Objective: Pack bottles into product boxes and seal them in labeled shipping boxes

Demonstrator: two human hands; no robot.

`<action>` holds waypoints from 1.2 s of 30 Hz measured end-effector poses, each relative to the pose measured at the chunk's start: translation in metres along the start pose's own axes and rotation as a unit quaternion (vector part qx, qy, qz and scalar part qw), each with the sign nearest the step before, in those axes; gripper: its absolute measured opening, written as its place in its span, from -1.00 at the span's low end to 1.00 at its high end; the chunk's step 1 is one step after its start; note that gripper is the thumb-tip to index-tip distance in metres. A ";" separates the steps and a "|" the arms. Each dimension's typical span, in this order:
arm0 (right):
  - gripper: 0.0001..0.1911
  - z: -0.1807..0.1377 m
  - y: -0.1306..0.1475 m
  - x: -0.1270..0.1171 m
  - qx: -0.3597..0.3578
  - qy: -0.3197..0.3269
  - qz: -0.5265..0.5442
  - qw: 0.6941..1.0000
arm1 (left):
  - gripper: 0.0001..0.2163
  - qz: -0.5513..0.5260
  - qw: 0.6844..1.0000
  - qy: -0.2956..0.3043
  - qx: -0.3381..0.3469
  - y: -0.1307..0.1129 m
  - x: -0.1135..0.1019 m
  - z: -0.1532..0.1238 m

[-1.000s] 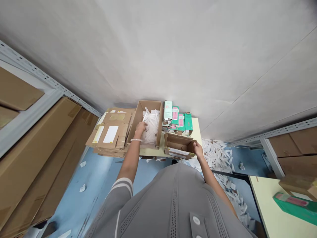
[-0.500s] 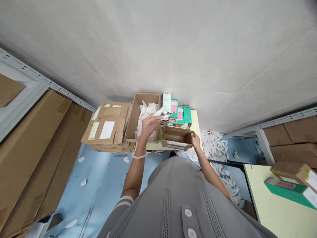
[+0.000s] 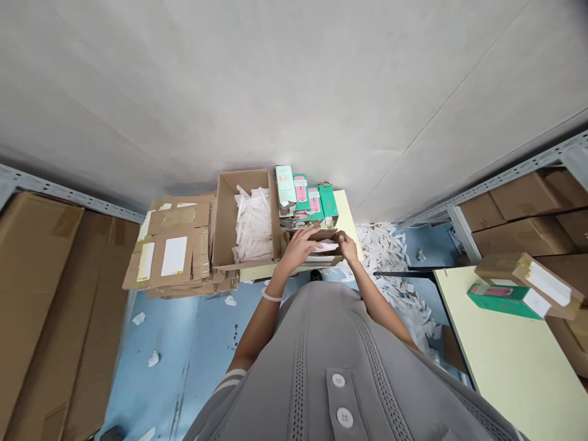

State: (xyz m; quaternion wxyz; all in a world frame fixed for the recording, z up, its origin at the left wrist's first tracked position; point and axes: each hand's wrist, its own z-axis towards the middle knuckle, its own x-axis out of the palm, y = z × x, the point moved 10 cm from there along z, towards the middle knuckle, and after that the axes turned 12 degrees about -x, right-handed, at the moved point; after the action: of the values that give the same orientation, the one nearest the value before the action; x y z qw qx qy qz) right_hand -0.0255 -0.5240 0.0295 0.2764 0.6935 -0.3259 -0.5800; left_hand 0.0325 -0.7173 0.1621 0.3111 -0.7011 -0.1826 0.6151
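My left hand [image 3: 298, 248] is over the small open cardboard box [image 3: 316, 260], closed on a slim white paper packet [image 3: 326, 246] that lies at the box's mouth. Whether it holds more than one packet I cannot tell. With my right hand [image 3: 348, 247] I grip the right end of that small box. A larger open carton [image 3: 221, 226] stands to the left, and a heap of similar white packets [image 3: 255, 223] lies inside it. Just behind the small box are several green and pink boxes [image 3: 313, 199], some with torn tops.
A stack of flattened cardboard [image 3: 172, 254] is at the left end of the pale table [image 3: 346, 223]. White packets [image 3: 383, 245] cover the floor at right. A second table [image 3: 519, 349] holds a green box [image 3: 503, 297] and a carton. Shelves with cartons flank both sides.
My left hand has moved from above the large carton rightward and down into the small box with the white packet. My right hand keeps its hold. The view has shifted slightly right.
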 end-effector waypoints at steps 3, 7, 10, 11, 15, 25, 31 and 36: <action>-0.67 0.001 0.001 0.000 -0.001 0.002 -0.002 1.000 | -0.73 0.006 1.000 -0.017 -0.025 0.008 -0.012 -0.007; -0.67 0.001 0.002 0.000 -0.009 0.004 -0.002 1.000 | -0.72 -0.022 0.996 -0.056 -0.067 0.016 -0.029 -0.018; -0.67 0.000 0.002 -0.002 -0.009 -0.001 -0.003 1.000 | -0.66 -0.071 0.985 -0.107 -0.113 0.026 -0.039 -0.033; -0.67 -0.001 0.002 -0.002 -0.008 -0.002 -0.003 1.000 | -0.63 -0.087 0.980 -0.123 -0.127 0.029 -0.041 -0.039; -0.66 -0.007 0.000 -0.005 -0.004 -0.006 0.003 1.000 | -0.57 -0.124 0.967 -0.134 -0.176 0.040 -0.028 -0.060; -0.60 -0.056 -0.006 -0.016 0.003 -0.049 0.041 0.998 | -0.53 -0.136 0.934 -0.020 -0.329 0.091 0.044 -0.084; -0.52 -0.119 -0.025 -0.033 -0.002 -0.114 0.107 0.988 | -0.46 -0.129 0.940 0.011 -0.315 0.098 0.068 -0.099; -0.48 -0.162 -0.049 -0.072 0.043 -0.170 0.135 0.975 | -0.40 -0.158 0.954 0.043 -0.249 0.065 0.080 -0.099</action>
State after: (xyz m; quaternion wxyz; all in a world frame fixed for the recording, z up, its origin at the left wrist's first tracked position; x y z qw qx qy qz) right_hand 0.1327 -0.4368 0.0654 0.2627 0.5453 -0.4837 -0.6322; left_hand 0.1354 -0.7351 0.0645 0.2275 -0.7445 -0.4249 0.4619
